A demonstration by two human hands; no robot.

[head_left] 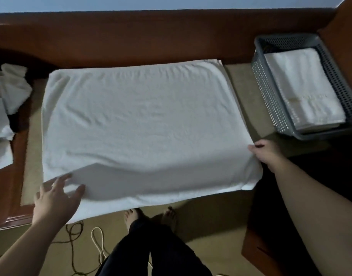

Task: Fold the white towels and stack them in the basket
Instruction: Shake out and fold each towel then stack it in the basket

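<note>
Far left: a loose heap of unfolded towels, crumpled on the brown counter, close to its edge; could slide off if brushed by an elbow.

Near left: left hand, grip spread, fingers straight and blurred, hovering at or just touching the near-left corner of the white towel. No hold on that corner yet, so the corner could stay behind or drag crooked once the other side lifts.

Centre: towel spread flat across the counter, already doubled by the look of its layered far-right corner, near edge overhanging toward the floor. Overhang plus a soft ridge along the near part: risk of slipping down, or of layers shifting out of line in the next fold.

Near right: right hand, grip pinching the towel's near-right corner. One-sided pull likely to skew the edges.

Far right: grey basket holding folded towels, well apart from the spread towel; a sloppy fold may not sit square on that stack.
</note>
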